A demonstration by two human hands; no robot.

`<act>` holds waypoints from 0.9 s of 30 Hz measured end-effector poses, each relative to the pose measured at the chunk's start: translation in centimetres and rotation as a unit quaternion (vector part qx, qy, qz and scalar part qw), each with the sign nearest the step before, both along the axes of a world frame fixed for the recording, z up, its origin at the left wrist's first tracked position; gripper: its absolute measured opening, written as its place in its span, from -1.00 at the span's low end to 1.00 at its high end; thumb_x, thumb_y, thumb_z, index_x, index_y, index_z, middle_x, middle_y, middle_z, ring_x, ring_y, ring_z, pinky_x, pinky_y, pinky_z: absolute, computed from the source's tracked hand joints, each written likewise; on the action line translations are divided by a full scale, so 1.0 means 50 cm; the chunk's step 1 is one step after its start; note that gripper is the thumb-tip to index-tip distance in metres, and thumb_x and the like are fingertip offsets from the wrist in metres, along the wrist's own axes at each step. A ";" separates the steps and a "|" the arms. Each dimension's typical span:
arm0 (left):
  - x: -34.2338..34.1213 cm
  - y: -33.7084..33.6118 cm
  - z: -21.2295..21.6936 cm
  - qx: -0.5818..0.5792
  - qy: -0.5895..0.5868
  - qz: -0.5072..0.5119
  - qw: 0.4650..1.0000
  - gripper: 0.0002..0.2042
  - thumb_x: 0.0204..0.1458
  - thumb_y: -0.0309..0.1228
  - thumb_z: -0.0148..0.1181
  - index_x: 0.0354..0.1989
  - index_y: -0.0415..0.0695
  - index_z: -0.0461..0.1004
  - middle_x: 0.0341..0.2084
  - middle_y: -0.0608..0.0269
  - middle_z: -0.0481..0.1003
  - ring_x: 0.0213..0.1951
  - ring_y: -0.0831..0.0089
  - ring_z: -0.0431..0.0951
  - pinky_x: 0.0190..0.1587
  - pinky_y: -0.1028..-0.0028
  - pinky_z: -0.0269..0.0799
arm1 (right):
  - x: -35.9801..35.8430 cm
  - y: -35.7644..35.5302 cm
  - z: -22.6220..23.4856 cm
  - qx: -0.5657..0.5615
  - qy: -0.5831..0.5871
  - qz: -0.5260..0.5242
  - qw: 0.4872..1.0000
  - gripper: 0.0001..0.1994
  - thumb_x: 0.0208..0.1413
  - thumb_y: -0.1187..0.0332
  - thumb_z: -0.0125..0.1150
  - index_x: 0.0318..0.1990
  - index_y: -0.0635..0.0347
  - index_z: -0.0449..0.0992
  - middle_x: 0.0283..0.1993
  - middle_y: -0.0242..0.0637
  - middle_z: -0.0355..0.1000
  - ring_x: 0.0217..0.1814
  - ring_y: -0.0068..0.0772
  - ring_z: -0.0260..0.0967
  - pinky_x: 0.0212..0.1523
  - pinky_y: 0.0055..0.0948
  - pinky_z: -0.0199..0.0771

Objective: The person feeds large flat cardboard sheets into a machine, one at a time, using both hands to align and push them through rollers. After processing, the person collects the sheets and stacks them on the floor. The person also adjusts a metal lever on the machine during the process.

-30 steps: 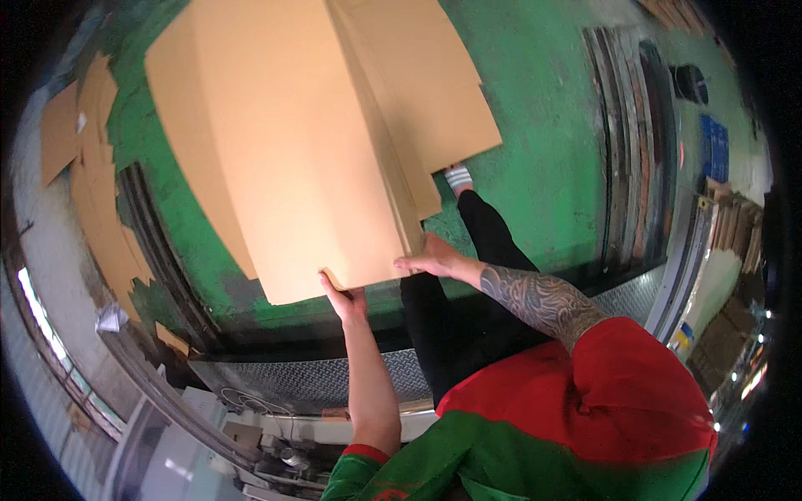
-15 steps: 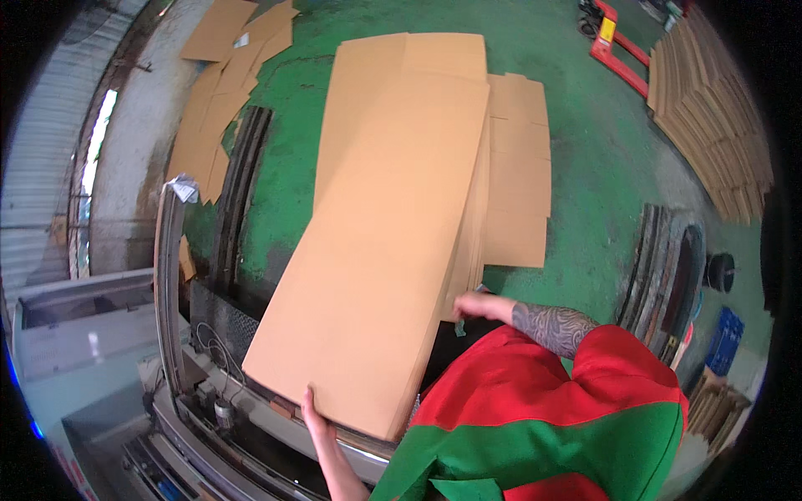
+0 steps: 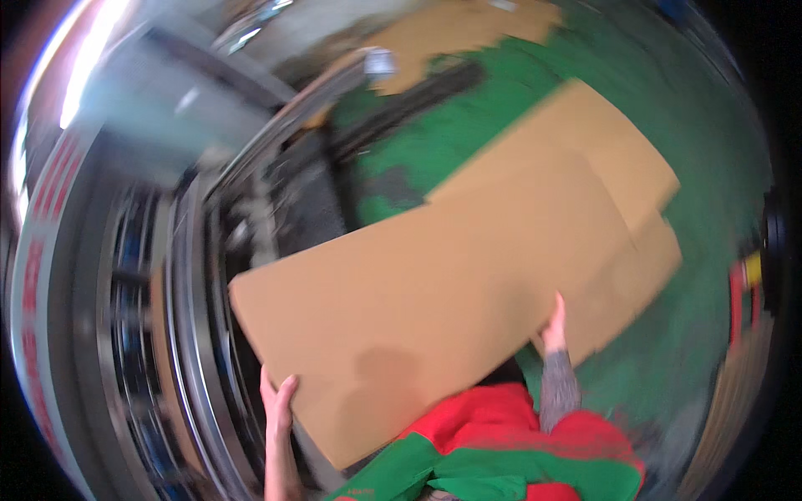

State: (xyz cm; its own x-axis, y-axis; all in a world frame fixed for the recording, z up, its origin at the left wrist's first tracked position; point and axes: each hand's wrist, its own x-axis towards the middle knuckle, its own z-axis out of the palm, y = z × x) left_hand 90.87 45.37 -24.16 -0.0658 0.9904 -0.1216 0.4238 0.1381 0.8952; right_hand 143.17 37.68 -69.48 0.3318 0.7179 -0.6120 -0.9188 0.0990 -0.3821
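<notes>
A long, flat brown cardboard sheet (image 3: 418,292) spans the middle of the view, tilted from lower left to upper right. My left hand (image 3: 278,399) grips its left short edge, thumb on top and the other fingers partly hidden. On the near long edge, my right hand (image 3: 553,326) holds the sheet with the thumb over the top face; its remaining fingers are under the board. Beyond and partly beneath it lie more cardboard sheets (image 3: 635,159). Whether I hold one layer or several cannot be made out.
At left stands a machine with metal rails (image 3: 200,334) and a pale panel with red markings (image 3: 38,334). Dark metal beams (image 3: 409,108) and flattened cardboard (image 3: 468,33) lie on the green floor (image 3: 401,159). A red pallet jack part (image 3: 737,305) shows at right.
The view has swung left toward the machine, with motion blur. My right hand has come onto the sheet's long edge with its thumb on top; my left still holds the short edge.
</notes>
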 end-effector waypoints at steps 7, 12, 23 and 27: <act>-0.056 -0.144 0.116 0.030 0.070 -0.025 0.997 -0.01 -0.28 0.05 0.70 0.30 -0.27 0.37 0.12 0.07 0.49 0.25 0.24 0.48 0.35 0.20 0.35 | -0.047 -0.019 0.028 -0.068 -0.031 -0.033 0.997 -0.16 0.36 -0.36 -0.11 0.62 -0.05 0.14 0.68 -0.24 0.10 0.68 0.01 0.02 0.59 0.23 0.09; -0.212 -0.245 0.097 0.104 0.010 -0.026 0.994 0.06 -0.32 -0.07 0.74 0.39 -0.28 0.31 0.19 0.07 0.47 0.31 0.23 0.44 0.42 0.22 0.28 | -0.144 -0.047 0.112 -0.002 0.004 -0.054 0.999 -0.15 0.34 -0.39 -0.12 0.62 -0.07 0.15 0.67 -0.25 0.11 0.67 0.01 0.05 0.59 0.22 0.10; -0.622 -0.586 -0.165 0.211 -0.129 0.240 0.939 0.12 0.05 0.09 0.44 0.61 -0.28 -0.09 0.51 -0.06 0.14 0.50 0.12 0.19 0.51 0.14 0.14 | -0.465 0.057 0.393 0.207 -0.044 0.020 0.977 -0.20 0.41 -0.36 -0.18 0.58 0.00 0.21 0.62 -0.24 0.18 0.62 -0.01 0.11 0.54 0.13 0.22; -0.728 -0.763 -0.320 0.284 -0.171 0.353 0.875 0.07 0.21 0.22 0.27 0.65 -0.22 -0.14 0.55 -0.03 0.10 0.52 0.08 0.17 0.51 0.07 0.15 | -0.658 0.146 0.455 0.278 -0.100 0.068 0.953 -0.21 0.41 -0.35 -0.13 0.55 0.01 0.24 0.58 -0.23 0.22 0.59 -0.04 0.17 0.52 0.08 0.27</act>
State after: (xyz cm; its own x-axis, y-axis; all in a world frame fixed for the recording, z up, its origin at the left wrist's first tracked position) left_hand 54.47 7.23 -40.16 -0.7412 0.6248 0.2453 0.1063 -0.2516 0.9620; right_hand 110.26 44.96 -46.72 0.2821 0.9576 -0.0580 -0.8520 0.2223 -0.4740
